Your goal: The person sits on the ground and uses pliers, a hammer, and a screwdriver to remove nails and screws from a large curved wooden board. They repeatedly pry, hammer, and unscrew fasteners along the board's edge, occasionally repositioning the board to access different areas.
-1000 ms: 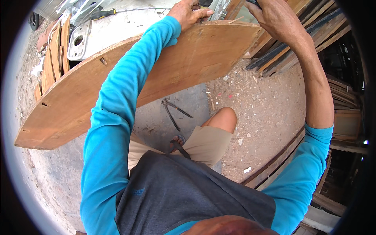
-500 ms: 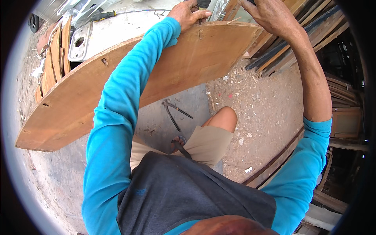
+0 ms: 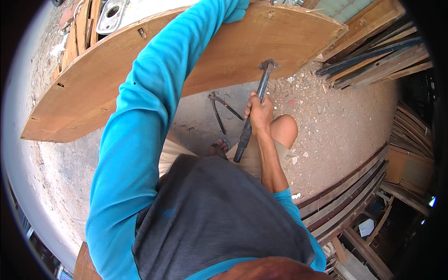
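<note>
My right hand (image 3: 260, 112) is closed around the shaft of a hammer (image 3: 262, 87). The hammer's head lies over the face of a large curved wooden panel (image 3: 224, 56), close to its lower right edge; whether it touches, I cannot tell. This panel stands on edge in front of me. My left arm (image 3: 158, 88) reaches across the panel to its top edge, and the left hand is cut off by the upper border of the picture. Between my feet and the panel, a pair of pincers (image 3: 219, 105) lies on the floor with its handles apart.
Stacked timber (image 3: 378, 60) rises at the far right. Long wooden strips (image 3: 345, 196) lie on my right side, beside dark shelving. Behind the panel at the left are wood offcuts (image 3: 81, 28) and a metal plate with a hole (image 3: 109, 16). Chips litter the ground (image 3: 326, 126).
My right hand has come down from the top right with the hammer, now in front of the panel. The view has shifted, and my left hand has left the picture at the top.
</note>
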The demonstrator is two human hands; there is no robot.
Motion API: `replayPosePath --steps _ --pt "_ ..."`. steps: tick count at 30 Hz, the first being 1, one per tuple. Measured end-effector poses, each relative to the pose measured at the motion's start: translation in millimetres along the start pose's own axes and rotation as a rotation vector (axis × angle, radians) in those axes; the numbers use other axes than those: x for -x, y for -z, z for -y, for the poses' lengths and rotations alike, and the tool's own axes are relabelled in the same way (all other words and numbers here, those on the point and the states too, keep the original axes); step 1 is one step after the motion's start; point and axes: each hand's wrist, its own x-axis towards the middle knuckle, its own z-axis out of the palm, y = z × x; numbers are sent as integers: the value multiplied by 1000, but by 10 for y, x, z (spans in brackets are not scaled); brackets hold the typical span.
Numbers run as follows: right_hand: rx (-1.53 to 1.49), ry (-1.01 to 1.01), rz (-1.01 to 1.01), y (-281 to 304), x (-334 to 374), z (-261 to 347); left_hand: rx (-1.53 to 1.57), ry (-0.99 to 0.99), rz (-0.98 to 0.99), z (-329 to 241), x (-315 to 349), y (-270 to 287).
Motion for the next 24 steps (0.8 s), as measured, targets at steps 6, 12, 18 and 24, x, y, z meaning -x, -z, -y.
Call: replayPosePath --steps 6,12,18,24 --pt "-159 -496 101 75 336 -1424 146 -526 -28 -510 420 195" --pt "9 -68 238 18 474 -822 131 -452 -314 -989 1427 1182" --pt "3 383 421 -100 476 486 -347 -260 -552 -176 1837 2641" --pt "707 840 422 -751 355 1843 -304 31 -481 551 1733 3111"
